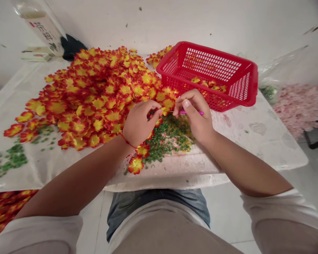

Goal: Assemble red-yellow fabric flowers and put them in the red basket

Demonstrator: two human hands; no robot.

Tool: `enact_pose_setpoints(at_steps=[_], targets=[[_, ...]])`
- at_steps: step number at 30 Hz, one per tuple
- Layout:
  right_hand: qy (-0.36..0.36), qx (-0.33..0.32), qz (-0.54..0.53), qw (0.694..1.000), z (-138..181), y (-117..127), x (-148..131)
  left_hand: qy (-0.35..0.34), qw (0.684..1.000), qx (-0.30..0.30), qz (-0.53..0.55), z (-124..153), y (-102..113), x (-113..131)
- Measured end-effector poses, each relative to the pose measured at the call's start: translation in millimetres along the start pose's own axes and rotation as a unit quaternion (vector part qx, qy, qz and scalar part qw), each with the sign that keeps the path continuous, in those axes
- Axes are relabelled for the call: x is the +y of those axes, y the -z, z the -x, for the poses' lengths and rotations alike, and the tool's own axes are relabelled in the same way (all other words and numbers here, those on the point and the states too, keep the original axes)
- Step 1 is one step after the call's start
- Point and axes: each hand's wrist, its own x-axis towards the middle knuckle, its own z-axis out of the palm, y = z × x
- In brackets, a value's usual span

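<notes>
My left hand (138, 121), with a red string round its wrist, is closed in a pinch on a small yellow and red artificial flower (164, 111). My right hand (197, 114) is closed round a thin tool with a purple handle (183, 112). Its fine metal shaft points left and meets the flower; whether it passes through cannot be seen. Below both hands lies a heap of tiny green plastic pieces (161, 143), with some yellow and pink ones. Two loose flowers, one being a red-edged blossom (135, 165), rest near the table's front edge.
A large pile of red-yellow flowers (95, 95) covers the left and middle of the table (270, 148). Behind my right hand stands a red plastic basket (250, 100) with several flowers inside. A bottle (43, 30) is at the back left; pink flowers (299, 106) are beyond the right edge.
</notes>
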Motion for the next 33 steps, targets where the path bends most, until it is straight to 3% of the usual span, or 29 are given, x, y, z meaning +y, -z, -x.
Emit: enact_pose_setpoints(at_steps=[11,16,21,27,33], targets=[[0.011,-0.032,0.022,0.999,1.6,1.7,3.9,0.004,1.000,0.001,0.023,0.4,2.1,5.9],[0.036,-0.044,0.120,0.991,0.5,7.1,6.3,-0.045,0.999,0.005,0.019,0.5,5.5,14.6],[-0.002,-0.093,0.070,0.993,-0.6,6.8,3.5,-0.082,0.996,-0.024,0.032,-0.9,7.8,15.9],[-0.004,-0.053,0.073,0.996,1.0,6.3,10.3,-0.040,0.999,-0.015,0.017,-1.5,10.9,9.2],[0.004,-0.003,0.025,1.000,-0.7,4.9,12.2,-0.027,0.992,-0.065,-0.107,-0.9,6.1,2.4]])
